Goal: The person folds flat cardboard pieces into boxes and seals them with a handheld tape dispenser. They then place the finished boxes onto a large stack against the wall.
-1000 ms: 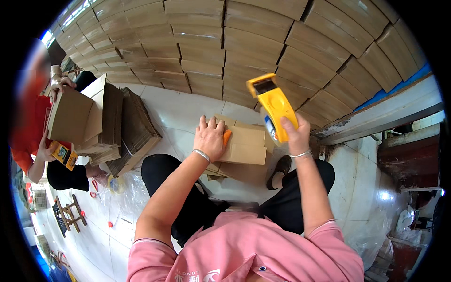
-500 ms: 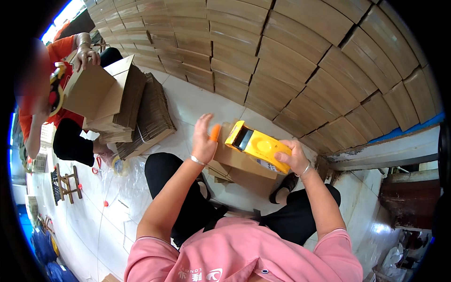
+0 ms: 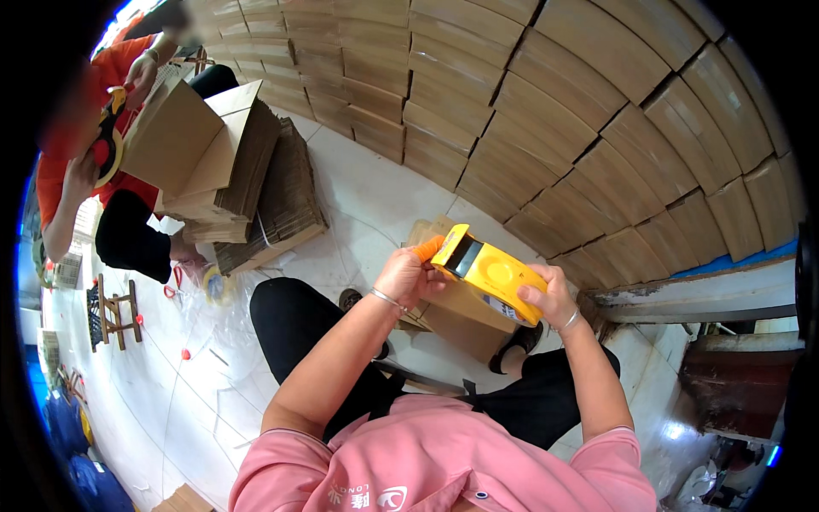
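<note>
A yellow tape dispenser (image 3: 499,275), boxy, with a dark opening and a round raised disc, is held tilted in front of me. My right hand (image 3: 550,299) wraps around its right end, thumb on top. At the other end, beside the dark opening, the fingers of my left hand (image 3: 412,273) are closed against the edge. An orange cover (image 3: 427,248) sits on one of my left fingers. Whether a strip of tape is between these fingers is too small to tell. Below the dispenser, between my feet, lies a brown cardboard box (image 3: 465,328), partly hidden by my hands.
On the left, a co-worker in orange holds a yellow-and-black tape dispenser (image 3: 108,141) by an open carton (image 3: 183,154). Flattened cartons (image 3: 290,200) lie beside it. Stacked boxes (image 3: 512,128) form a wall ahead. A small wooden stool (image 3: 118,311) stands left.
My left hand, which was apart with fingers spread, has come right and closed at the dispenser's end. My right hand still holds the dispenser. The co-worker's hand has moved off the carton's flap.
</note>
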{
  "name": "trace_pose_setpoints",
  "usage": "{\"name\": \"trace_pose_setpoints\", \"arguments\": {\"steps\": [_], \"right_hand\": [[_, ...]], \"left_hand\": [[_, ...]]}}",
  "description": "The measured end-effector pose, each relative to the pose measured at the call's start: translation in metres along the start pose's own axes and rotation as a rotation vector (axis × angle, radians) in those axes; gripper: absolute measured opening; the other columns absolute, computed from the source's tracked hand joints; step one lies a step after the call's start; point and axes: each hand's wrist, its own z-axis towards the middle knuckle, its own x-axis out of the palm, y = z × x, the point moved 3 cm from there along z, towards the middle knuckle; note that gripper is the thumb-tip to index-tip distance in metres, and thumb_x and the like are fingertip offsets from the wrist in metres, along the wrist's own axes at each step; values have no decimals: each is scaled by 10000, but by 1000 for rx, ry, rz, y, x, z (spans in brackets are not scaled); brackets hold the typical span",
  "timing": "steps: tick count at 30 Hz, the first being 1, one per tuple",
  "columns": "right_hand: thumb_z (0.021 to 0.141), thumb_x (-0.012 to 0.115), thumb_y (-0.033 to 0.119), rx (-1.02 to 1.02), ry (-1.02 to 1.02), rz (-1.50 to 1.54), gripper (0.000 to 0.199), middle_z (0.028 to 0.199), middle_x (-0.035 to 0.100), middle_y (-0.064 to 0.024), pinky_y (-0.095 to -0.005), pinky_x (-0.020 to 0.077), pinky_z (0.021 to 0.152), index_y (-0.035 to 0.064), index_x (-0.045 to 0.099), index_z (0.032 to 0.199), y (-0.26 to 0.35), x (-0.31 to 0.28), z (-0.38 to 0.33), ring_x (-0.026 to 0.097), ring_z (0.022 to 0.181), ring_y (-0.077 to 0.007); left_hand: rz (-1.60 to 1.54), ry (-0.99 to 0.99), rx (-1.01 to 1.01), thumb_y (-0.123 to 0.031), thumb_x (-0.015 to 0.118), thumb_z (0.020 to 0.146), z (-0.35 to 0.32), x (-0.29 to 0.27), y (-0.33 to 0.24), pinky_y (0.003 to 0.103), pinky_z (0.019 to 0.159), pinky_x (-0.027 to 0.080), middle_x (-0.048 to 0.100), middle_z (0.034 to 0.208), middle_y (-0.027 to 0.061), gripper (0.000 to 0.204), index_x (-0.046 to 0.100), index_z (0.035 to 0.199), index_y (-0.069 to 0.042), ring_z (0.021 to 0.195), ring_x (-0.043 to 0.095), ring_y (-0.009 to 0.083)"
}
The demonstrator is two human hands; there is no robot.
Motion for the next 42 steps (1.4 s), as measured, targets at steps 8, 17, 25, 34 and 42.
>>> {"name": "trace_pose_setpoints", "arguments": {"steps": [8,17,25,34,42], "right_hand": [[755,697,329,32,41,-5,410,789,632,-37,-229,447,652,-44,649,917,2,5,-1,554,712,-88],[768,719,301,135,98,-33,404,812,636,-24,-230,458,657,-45,645,962,17,-3,-13,552,719,-79],[778,718,313,164,61,-73,395,780,634,-35,-240,461,634,-48,653,923,15,6,0,554,695,-81],[776,714,325,131,76,-196,393,733,625,-31,-245,458,619,-47,657,886,22,14,3,549,665,-85],[770,709,359,154,66,-132,427,740,630,-35,-240,457,617,-50,657,879,14,13,3,552,670,-79]], "left_hand": [[168,-153,146,-128,556,908,5,-6,-2,264,489,482,627,729,71,189,623,974,36,563,586,129],[468,-330,418,-100,587,874,-3,-76,-56,246,461,453,591,624,64,172,590,742,10,522,571,126],[529,-343,325,-129,574,872,50,-118,-1,266,454,464,610,651,70,163,608,765,-11,533,591,145],[956,-500,260,-386,522,912,47,-119,54,374,848,459,649,1036,135,458,575,1111,23,985,599,275],[867,252,195,-565,573,832,-1,-106,57,397,1098,227,162,1506,211,964,160,1416,81,1404,158,313]]}}
